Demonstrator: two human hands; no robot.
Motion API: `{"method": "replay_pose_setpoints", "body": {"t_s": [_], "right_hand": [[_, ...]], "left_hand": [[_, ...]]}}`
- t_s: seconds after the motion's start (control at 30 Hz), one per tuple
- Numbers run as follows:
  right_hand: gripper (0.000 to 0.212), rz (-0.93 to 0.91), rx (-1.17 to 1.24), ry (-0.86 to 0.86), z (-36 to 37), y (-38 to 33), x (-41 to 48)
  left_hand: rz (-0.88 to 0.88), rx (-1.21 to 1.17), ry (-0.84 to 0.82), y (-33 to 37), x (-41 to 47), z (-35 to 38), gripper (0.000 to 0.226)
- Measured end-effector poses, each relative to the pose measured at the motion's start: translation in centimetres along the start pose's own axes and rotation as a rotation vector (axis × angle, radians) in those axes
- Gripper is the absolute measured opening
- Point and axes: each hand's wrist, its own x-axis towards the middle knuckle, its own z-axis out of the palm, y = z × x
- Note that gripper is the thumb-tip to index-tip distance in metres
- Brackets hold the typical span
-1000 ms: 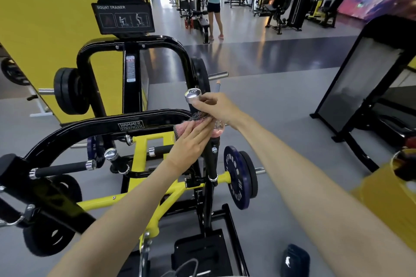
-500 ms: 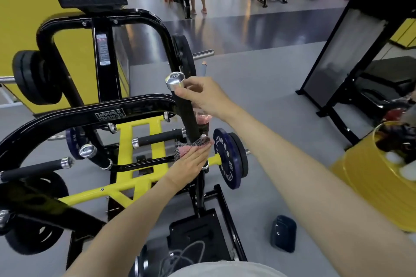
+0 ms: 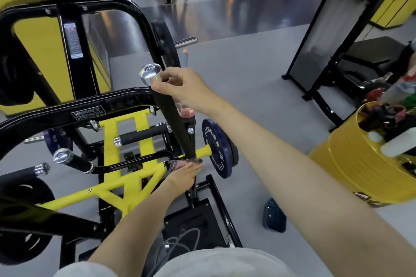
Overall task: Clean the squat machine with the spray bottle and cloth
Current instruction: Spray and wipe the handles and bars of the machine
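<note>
Low on the black handle [image 3: 173, 123], pink-and-grey cloth [image 3: 173, 163] in left hand [image 3: 182, 174]

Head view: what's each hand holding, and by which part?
Left hand grips the cloth round the handle at its lower end. Right hand holds the handle just under the chrome cap; the spray bottle sits in that hand too, its hold hidden.
</note>
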Motion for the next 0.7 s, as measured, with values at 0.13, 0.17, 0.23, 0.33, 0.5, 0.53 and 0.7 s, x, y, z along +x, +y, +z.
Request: {"method": "replay_pose_setpoints", "body": {"t_s": [0.13,0.17,0.23,0.33,0.5,0.53,0.7], "right_hand": [[0.010,0.002,-0.017,0.004,-0.2,-0.2,0.0],[0.011,0.003,-0.015,0.001,-0.3,-0.2,0.0],[0.010,-0.006,-0.006,-0.008,-0.3,-0.1,0.0],[0.005,-0.019,-0.006,-0.018,-0.2,0.2,0.0],[0.005,-0.027,-0.008,-0.028,-0.1,0.1,0.0],[0.005,-0.024,-0.009,-0.030,-0.1,0.1,0.1],[0.009,-0.014,-0.027,-0.025,0.0,0.4,0.1]], "left_hand": [[0.102,0.110,0.052,-0.9,0.1,0.0,0.042],[0.122,0.143,0.072,-1.3,0.0,0.0,0.041],[0.140,0.170,0.145,-2.3,-0.5,0.1,0.037],[0.161,0.241,0.238,-3.6,-1.5,-0.9,0.031],[0.171,0.245,0.386,-5.8,-2.1,-3.4,0.032],[0.154,0.281,0.401,-6.2,-2.6,-3.9,0.033],[0.035,0.275,0.513,-8.6,-5.9,-6.9,0.041]]}}
